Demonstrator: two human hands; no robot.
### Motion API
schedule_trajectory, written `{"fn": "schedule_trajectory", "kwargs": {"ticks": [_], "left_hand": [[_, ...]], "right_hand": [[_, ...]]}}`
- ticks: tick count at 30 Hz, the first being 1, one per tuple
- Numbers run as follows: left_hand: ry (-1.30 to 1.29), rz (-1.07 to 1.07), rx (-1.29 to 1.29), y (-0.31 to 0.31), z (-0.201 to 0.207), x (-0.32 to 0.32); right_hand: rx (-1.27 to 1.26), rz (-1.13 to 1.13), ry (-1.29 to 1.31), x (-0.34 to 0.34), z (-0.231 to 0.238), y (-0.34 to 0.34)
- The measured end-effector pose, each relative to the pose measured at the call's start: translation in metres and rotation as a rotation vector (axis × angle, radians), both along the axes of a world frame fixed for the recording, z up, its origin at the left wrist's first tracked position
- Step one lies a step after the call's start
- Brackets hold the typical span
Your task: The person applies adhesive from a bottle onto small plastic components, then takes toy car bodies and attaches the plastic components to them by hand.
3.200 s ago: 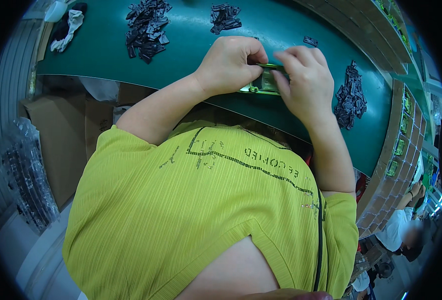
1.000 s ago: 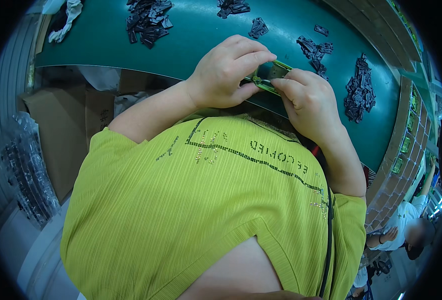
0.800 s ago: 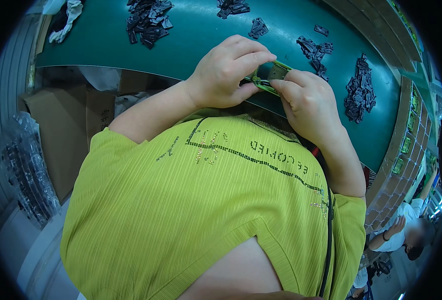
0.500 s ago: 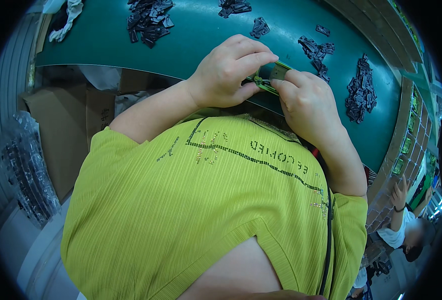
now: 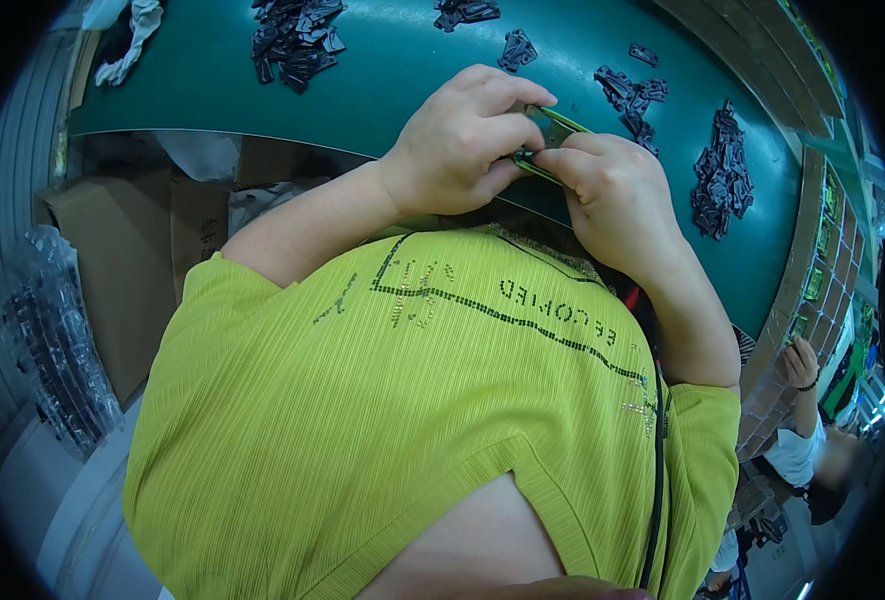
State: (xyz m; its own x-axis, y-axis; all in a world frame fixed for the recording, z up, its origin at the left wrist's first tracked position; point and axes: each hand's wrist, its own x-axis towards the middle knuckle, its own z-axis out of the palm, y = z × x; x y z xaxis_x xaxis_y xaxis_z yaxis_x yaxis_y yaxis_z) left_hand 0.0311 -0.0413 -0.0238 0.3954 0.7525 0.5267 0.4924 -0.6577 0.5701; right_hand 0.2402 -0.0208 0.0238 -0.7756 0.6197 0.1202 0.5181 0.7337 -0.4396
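Note:
A small green-edged, frame-like part [image 5: 564, 122] is held between my two hands over the near edge of the table. My left hand [image 5: 462, 135] grips its left end, the index finger along the top and the thumb below. My right hand [image 5: 612, 180] is closed on its right side, with fingertips pressed at its middle. My fingers hide most of the part, so its exact kind does not show. Beyond my hands lie small piles of black plastic pieces, one small cluster [image 5: 517, 50] close by and another [image 5: 630, 100] past my right hand.
The green tabletop [image 5: 182, 95] also bears a large black pile [image 5: 295, 45] at left and one [image 5: 724, 175] at right. A cardboard box [image 5: 122, 260] and a plastic-wrapped bundle [image 5: 57, 340] stand lower left. A conveyor with green pieces [image 5: 812, 285] runs at right, with a co-worker's hand [image 5: 800, 362] beside it.
My right fingertips have shifted slightly left and up, toward the middle of the part, and the part has turned a little. At right, the co-worker's hand has moved up to the conveyor.

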Motion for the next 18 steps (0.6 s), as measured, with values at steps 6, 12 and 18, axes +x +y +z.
{"fn": "schedule_trajectory", "kwargs": {"ticks": [6,12,18], "left_hand": [[0.075,0.018,0.0,-0.004,0.003,0.001],[0.119,0.026,-0.022,-0.005,0.011,0.009],[0.167,-0.005,-0.015,-0.002,0.01,0.013]], "right_hand": [[-0.117,-0.083,0.111,0.005,0.002,-0.004],[0.134,0.014,0.149,0.008,-0.02,-0.003],[0.148,0.021,0.129,0.012,-0.015,0.0]]}}
